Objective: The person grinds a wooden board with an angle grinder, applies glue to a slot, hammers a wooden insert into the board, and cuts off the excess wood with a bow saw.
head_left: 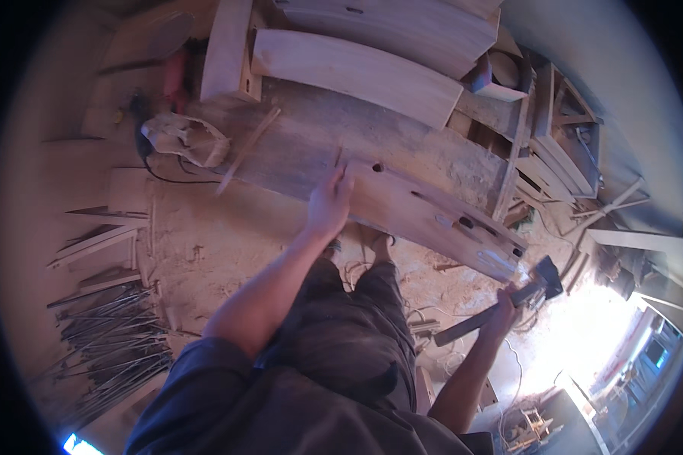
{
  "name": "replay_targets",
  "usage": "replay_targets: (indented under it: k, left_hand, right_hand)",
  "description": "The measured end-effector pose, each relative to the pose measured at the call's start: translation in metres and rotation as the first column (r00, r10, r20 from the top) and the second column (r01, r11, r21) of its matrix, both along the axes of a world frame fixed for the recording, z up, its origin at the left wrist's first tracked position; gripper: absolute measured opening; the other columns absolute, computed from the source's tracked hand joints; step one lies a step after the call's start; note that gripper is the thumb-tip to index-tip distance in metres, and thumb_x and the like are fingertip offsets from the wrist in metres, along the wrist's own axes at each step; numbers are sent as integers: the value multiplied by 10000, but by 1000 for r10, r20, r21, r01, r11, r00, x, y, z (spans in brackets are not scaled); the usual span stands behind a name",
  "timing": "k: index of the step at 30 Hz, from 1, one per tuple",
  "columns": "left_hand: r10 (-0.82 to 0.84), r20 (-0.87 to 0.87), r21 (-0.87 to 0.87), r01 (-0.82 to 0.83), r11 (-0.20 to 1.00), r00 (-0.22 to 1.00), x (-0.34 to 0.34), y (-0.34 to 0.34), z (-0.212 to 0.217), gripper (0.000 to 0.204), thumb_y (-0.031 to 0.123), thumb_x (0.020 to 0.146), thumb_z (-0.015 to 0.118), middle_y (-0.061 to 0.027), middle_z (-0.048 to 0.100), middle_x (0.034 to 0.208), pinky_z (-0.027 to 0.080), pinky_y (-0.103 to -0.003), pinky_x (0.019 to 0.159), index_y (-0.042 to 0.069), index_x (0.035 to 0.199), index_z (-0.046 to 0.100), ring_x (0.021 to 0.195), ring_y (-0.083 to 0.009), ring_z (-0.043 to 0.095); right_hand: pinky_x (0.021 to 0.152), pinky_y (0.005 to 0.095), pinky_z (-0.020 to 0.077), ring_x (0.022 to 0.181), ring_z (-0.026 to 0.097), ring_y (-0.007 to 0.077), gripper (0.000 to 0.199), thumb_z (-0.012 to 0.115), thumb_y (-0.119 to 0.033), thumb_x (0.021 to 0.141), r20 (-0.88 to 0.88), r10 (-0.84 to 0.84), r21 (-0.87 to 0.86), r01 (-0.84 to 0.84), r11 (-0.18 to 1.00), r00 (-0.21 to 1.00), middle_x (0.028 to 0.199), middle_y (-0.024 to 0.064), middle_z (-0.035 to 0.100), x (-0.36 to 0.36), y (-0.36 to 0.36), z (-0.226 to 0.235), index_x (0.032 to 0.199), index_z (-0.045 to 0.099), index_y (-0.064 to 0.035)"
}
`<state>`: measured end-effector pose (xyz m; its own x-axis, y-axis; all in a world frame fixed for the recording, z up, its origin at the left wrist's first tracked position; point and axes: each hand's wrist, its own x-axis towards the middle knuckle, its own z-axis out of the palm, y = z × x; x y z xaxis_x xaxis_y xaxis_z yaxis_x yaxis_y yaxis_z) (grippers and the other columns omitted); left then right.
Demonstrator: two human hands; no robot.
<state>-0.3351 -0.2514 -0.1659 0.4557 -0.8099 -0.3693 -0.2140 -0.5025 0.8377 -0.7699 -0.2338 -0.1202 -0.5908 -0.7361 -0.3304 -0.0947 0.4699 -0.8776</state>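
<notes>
A long wooden board [402,199] with several slots and holes lies slanting across the near edge of the dusty workbench [296,121]. My left hand [330,203] is closed on the board's left end, thumb on top. My right hand [503,309] grips the handle of a hammer [467,324] just off the board's right end. The hammer's dark, blocky head points away to the upper right, apart from the board.
Large pale curved boards [357,72] rest on the bench's far side. At left lie a crumpled bag [186,139] with a cord and a thin stick [249,150]. Metal rods [114,334] pile at lower left. Sawdust covers the floor [220,227]; cords trail at right.
</notes>
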Motion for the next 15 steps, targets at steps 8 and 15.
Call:
replay_targets:
  k: [8, 15]
  left_hand:
    - [246, -286, -186, -305, 934, 926, -24, 38, -28, 440, 283, 1073, 548, -29, 685, 1067, 483, -285, 878, -13, 1397, 575, 1002, -94, 582]
    - [402, -378, -75, -461, 884, 834, -20, 48, -53, 462, 282, 1072, 584, -40, 685, 1268, 427, -299, 1054, -22, 1420, 588, 1165, -114, 582]
  right_hand:
    - [939, 318, 490, 1016, 629, 210, 526, 661, -24, 844, 358, -6, 83, -25, 996, 934, 1114, 112, 649, -38, -50, -27, 1347, 596, 114]
    - [845, 356, 516, 923, 656, 226, 338, 749, -204, 911, 140, 32, 30, -36, 999, 990, 1023, 137, 681, -2, -99, 4, 1102, 697, 70]
